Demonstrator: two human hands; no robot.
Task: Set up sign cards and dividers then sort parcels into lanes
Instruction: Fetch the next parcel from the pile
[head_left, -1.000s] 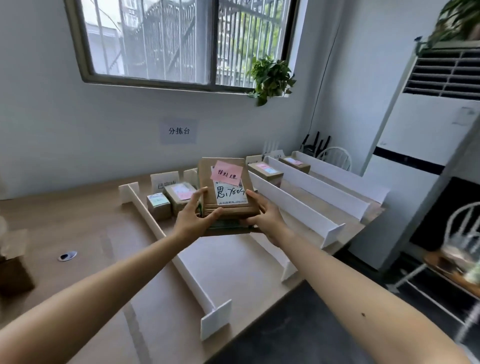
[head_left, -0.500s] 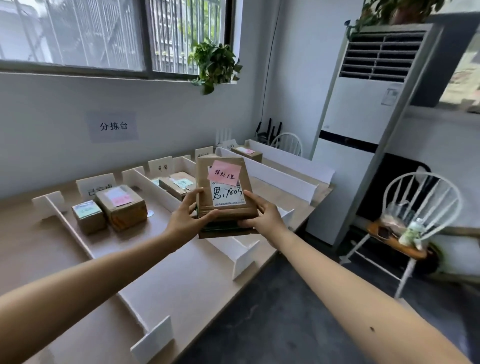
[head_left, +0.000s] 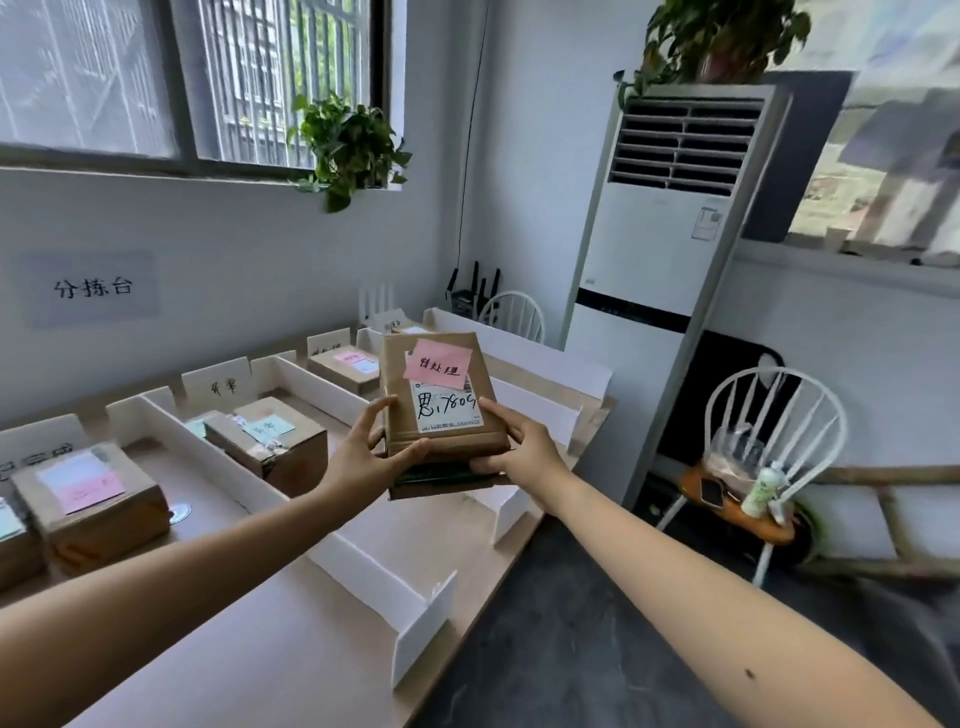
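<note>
Slip risk: parcel (head_left: 441, 400) held at its near end.
The left grip (head_left: 363, 452) and right grip (head_left: 524, 452) clasp its near corners; the dark item (head_left: 441, 475) beneath them may slide out.

A pale wooden counter (head_left: 249, 654) runs along the wall, and white dividers stand upright on it, splitting it into lanes. The nearest divider (head_left: 358, 564) crosses from the wall end to the front edge; a second divider (head_left: 322, 384) and a third divider (head_left: 540, 410) stand further right. Sign cards (head_left: 218, 382) with handwriting stand at the wall end of the lanes. Left of the nearest divider sits a brown box (head_left: 88, 509) with pink and blue notes on top, a small shiny disc (head_left: 179, 512) just beside it. The next lane holds a taped box (head_left: 270, 441), and the lane beyond it a flat parcel (head_left: 345, 366).
</note>
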